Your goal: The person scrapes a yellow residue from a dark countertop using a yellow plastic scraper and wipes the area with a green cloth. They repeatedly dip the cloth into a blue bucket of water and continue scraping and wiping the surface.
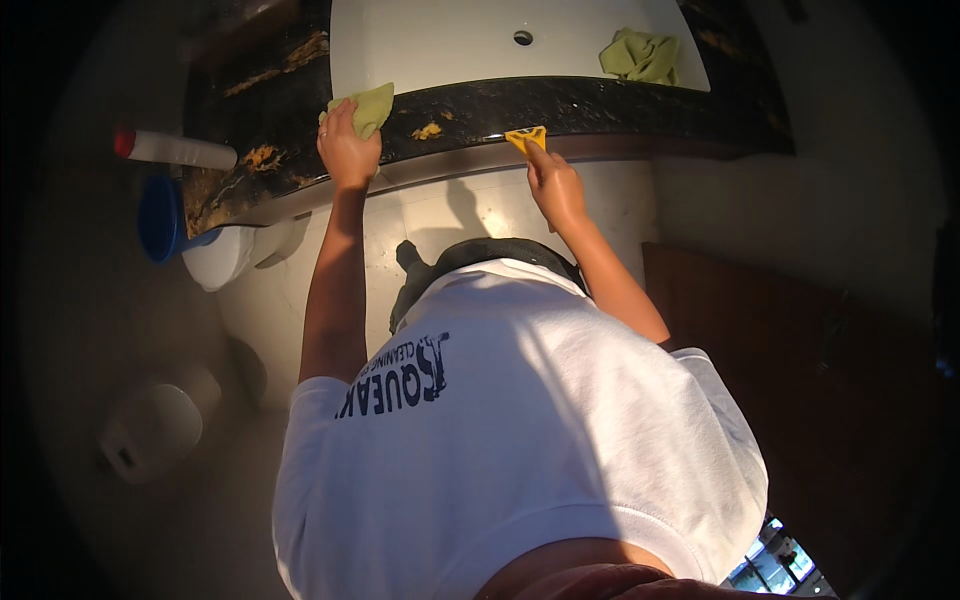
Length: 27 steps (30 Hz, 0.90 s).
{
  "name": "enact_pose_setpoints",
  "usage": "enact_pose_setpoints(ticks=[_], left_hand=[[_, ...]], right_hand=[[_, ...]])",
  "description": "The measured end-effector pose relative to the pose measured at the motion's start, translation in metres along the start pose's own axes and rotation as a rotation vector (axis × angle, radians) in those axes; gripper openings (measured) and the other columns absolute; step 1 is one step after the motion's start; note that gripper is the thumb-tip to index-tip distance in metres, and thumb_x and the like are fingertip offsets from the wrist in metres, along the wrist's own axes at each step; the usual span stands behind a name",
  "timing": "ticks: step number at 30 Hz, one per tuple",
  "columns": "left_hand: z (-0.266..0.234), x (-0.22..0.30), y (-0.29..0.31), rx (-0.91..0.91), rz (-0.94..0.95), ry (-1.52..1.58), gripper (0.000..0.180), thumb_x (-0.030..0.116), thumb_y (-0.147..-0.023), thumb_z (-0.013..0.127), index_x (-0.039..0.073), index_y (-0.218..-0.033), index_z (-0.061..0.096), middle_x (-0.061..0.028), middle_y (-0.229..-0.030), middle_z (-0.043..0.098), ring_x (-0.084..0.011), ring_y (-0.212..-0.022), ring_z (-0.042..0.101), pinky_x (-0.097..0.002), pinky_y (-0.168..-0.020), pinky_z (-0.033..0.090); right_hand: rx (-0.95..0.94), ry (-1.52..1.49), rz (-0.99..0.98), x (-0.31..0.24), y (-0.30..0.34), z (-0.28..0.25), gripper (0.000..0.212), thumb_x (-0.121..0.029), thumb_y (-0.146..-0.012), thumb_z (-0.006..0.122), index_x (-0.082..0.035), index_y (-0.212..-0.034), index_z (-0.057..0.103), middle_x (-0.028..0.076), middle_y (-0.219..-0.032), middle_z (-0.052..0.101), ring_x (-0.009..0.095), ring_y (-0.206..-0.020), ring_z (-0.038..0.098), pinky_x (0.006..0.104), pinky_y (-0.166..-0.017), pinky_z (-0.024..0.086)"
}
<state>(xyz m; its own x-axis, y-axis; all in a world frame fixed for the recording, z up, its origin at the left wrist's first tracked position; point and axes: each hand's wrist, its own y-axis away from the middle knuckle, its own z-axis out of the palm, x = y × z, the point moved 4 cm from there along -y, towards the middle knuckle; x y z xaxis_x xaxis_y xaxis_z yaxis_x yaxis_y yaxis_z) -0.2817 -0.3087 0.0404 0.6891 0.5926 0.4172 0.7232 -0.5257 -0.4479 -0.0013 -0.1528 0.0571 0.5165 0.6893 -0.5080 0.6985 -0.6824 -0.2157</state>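
My left hand (350,158) is closed on a light green cloth (375,108) at the front left corner of the white sink (450,48). The cloth lies partly over the sink's rim and partly on the black, gold-veined countertop (470,112). A yellow scraper (522,137) is gripped in my right hand (557,190), its wide end at the counter's front edge. A second, crumpled green cloth (640,57) rests inside the sink on the right, beyond my right hand.
A white bottle with a red cap (185,150) lies at the counter's left end. Below it are a blue bucket (160,220) and a white rounded container (218,260). A white toilet (158,430) stands at lower left. The sink's drain hole (522,38) shows at the top.
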Motion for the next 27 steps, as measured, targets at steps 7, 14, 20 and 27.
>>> enact_pose_setpoints(ticks=[7, 14, 20, 27], left_hand=[[0.002, -0.004, -0.001, -0.042, 0.016, 0.029, 0.053, 0.017, -0.067, 0.069, 0.009, -0.119, 0.060, -0.0081, -0.126, 0.057, -0.0312, -0.122, 0.047, -0.0446, -0.105, 0.033], [-0.001, -0.002, 0.000, -0.019, 0.058, 0.054, 0.052, 0.018, -0.069, 0.069, 0.011, -0.120, 0.060, -0.0061, -0.127, 0.057, -0.0297, -0.122, 0.047, -0.0431, -0.105, 0.033], [-0.001, -0.001, 0.000, -0.029, 0.053, 0.058, 0.052, 0.018, -0.069, 0.069, 0.011, -0.119, 0.061, -0.0059, -0.126, 0.057, -0.0294, -0.122, 0.047, -0.0433, -0.104, 0.033], [-0.001, -0.002, 0.000, -0.051, 0.050, 0.071, 0.051, 0.017, -0.068, 0.070, 0.012, -0.118, 0.061, -0.0055, -0.128, 0.056, -0.0297, -0.123, 0.047, -0.0434, -0.105, 0.033]], right_hand=[[0.017, 0.007, 0.069, -0.008, 0.004, 0.005, 0.031, -0.013, -0.085, 0.060, -0.010, -0.116, 0.062, 0.016, -0.081, 0.063, 0.033, -0.068, 0.063, 0.0423, -0.062, 0.052], [0.018, 0.028, 0.103, -0.018, 0.003, 0.008, 0.031, -0.012, -0.085, 0.060, -0.009, -0.116, 0.062, 0.017, -0.083, 0.064, 0.034, -0.069, 0.064, 0.0422, -0.063, 0.052], [0.039, 0.027, 0.108, -0.023, 0.003, 0.009, 0.032, -0.013, -0.085, 0.060, -0.008, -0.116, 0.061, 0.017, -0.084, 0.065, 0.034, -0.071, 0.064, 0.0423, -0.065, 0.052], [-0.012, 0.036, 0.128, -0.033, 0.000, 0.014, 0.031, -0.013, -0.085, 0.060, -0.009, -0.116, 0.062, 0.017, -0.084, 0.065, 0.033, -0.072, 0.064, 0.0420, -0.064, 0.052]])
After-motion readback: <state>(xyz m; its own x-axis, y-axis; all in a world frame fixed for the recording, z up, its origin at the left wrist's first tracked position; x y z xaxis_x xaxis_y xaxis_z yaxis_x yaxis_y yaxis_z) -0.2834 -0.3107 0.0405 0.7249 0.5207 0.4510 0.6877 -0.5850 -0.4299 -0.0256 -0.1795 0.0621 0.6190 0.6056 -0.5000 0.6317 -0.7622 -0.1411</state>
